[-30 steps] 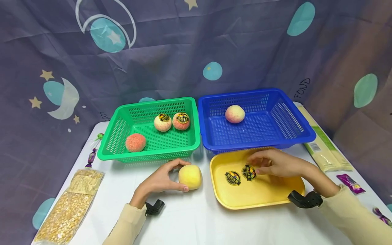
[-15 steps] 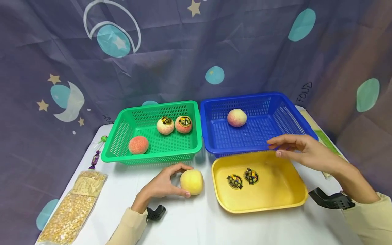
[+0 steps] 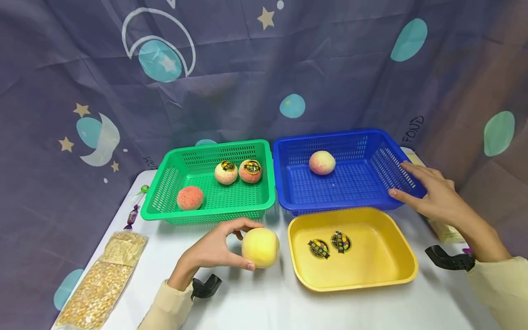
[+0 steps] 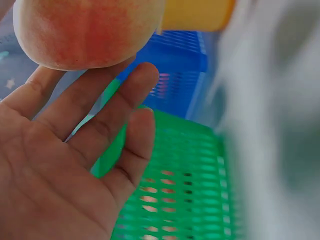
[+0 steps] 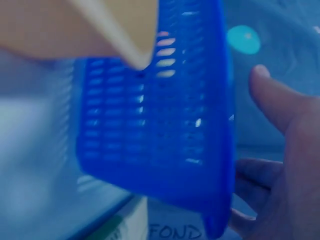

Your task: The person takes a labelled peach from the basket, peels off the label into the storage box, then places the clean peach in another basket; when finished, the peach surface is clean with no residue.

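My left hand (image 3: pixel 216 247) holds a peach (image 3: pixel 261 248) between thumb and fingertips, in front of the green basket and left of the yellow tray. Its yellow side faces the head camera, while the left wrist view catches a red blush on the peach (image 4: pixel 90 32). At the right side of the blue basket (image 3: pixel 334 188), my right hand (image 3: pixel 439 197) has thumb and fingers spread, with the fingertips overlapping the rim. In the right wrist view that hand (image 5: pixel 305 145) appears right beside the basket rim, its thumb apart from the fingers.
The green basket (image 3: pixel 224 214) holds several peaches, two with black stickers. One peach (image 3: pixel 322 162) lies in the blue basket. Two black stickers lie in the yellow tray (image 3: pixel 371 247). A bag of corn kernels (image 3: pixel 103 279) and a purple candy (image 3: pixel 132 217) lie at left.
My right hand has moved from over the yellow tray to the blue basket's right rim, its fingers spreading. My left hand has lifted the peach slightly. The head view has shifted a little.
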Motion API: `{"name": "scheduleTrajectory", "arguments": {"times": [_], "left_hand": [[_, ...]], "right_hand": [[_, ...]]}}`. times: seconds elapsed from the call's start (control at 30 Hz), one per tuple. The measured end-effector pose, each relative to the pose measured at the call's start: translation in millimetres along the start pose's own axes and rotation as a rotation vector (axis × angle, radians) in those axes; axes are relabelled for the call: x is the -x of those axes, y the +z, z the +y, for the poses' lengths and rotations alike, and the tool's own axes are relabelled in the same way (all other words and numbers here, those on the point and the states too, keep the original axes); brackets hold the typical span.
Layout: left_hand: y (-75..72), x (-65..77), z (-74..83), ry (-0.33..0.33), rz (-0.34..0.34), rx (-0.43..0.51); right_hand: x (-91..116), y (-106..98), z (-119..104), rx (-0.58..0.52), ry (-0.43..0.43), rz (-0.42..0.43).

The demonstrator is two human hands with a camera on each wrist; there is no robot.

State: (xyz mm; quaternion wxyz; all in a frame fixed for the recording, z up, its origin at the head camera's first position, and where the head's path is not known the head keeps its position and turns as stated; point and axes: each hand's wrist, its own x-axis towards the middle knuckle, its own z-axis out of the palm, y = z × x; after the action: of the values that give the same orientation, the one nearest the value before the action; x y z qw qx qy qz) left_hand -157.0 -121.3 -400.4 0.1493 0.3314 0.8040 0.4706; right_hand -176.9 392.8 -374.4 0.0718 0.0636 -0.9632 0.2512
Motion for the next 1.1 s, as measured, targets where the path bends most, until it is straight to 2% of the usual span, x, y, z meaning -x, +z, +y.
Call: {"name": "scheduleTrajectory", "arguments": {"times": [0.1, 0.23, 0.47, 0.67, 0.83, 1.1], "left_hand": [[-4.9, -5.3, 11.5, 0.048, 0.001, -0.016], [-11.1, -16.5, 24.9, 0.080, 0.007, -0.025], [-17.9, -48.2, 36.2, 0.113, 0.007, -0.015], [-18.4, -85.0, 43.6, 0.144, 0.015, -0.008], [-18.2, -117.7, 50.0, 0.138, 0.015, -0.020], [-17.9, -175.7, 57.4, 0.151, 0.000, 0.007]], "right_hand": [[-1.0, 4.5, 7.3, 0.030, 0.018, -0.027], [-1.2, 6.9, 12.2, 0.053, 0.050, -0.063], [-1.2, 8.0, 13.7, 0.052, 0.088, -0.103], [0.1, 9.3, 15.2, 0.031, 0.105, -0.114], [1.3, 9.5, 16.9, -0.003, 0.114, -0.118], [1.4, 11.5, 15.5, -0.046, 0.126, -0.114]]}}
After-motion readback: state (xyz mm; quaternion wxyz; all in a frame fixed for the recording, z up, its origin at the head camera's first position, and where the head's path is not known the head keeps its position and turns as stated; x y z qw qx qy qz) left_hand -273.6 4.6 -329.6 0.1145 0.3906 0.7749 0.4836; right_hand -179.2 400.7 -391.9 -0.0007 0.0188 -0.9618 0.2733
